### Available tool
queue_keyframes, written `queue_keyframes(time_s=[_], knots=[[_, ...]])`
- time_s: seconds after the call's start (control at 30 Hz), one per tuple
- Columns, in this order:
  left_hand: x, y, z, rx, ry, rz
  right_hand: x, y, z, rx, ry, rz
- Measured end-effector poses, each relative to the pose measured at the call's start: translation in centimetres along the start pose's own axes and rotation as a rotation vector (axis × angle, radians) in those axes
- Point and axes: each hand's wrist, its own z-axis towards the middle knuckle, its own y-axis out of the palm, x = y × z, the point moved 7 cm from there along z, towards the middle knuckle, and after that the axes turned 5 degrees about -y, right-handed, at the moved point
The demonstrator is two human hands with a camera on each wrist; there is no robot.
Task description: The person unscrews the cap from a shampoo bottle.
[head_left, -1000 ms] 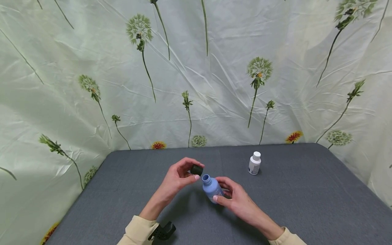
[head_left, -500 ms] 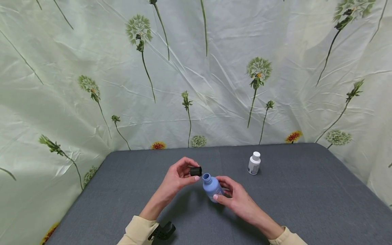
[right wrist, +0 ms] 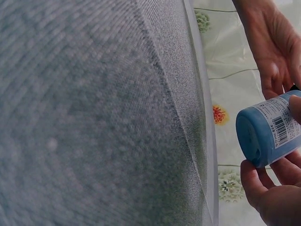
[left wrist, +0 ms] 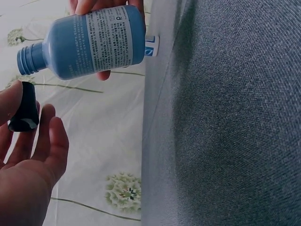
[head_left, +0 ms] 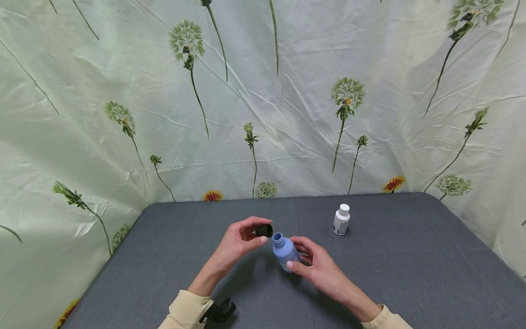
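Observation:
A blue bottle (head_left: 285, 252) with an uncapped threaded neck is gripped round its body by my right hand (head_left: 318, 269). It tilts toward the left, and its printed label (left wrist: 110, 37) faces the left wrist view. My left hand (head_left: 236, 244) pinches a black bottle cap (head_left: 263, 230) between thumb and fingers, close beside the bottle's mouth and apart from it. In the right wrist view the bottle's base (right wrist: 251, 136) shows, held above the table, with fingers of the right hand (right wrist: 277, 197) under it.
A small white bottle (head_left: 341, 220) with a white cap stands upright toward the back right of the grey cloth-covered table (head_left: 164, 256). A pale curtain (head_left: 287, 105) printed with dandelions hangs behind the table. A black device (head_left: 219, 310) is strapped at the left wrist.
The black cap has turned in my left fingers, which have shifted and straightened somewhat around it. The blue bottle and my right hand have stayed nearly still.

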Motion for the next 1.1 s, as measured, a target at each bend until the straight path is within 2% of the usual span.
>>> queue_keyframes(time_s=[0.7, 0.93, 1.1], knots=[[-0.23, -0.51, 0.16, 0.064, -0.007, 0.029, -0.14, -0.24, 0.07, 0.017, 0.023, 0.03], [-0.65, -0.58, 0.19, 0.041, -0.037, 0.026, -0.14, -0.27, 0.05, 0.024, -0.001, 0.029], [-0.83, -0.43, 0.29, 0.013, -0.029, 0.016, -0.06, -0.29, -0.01, 0.026, -0.01, 0.043]])
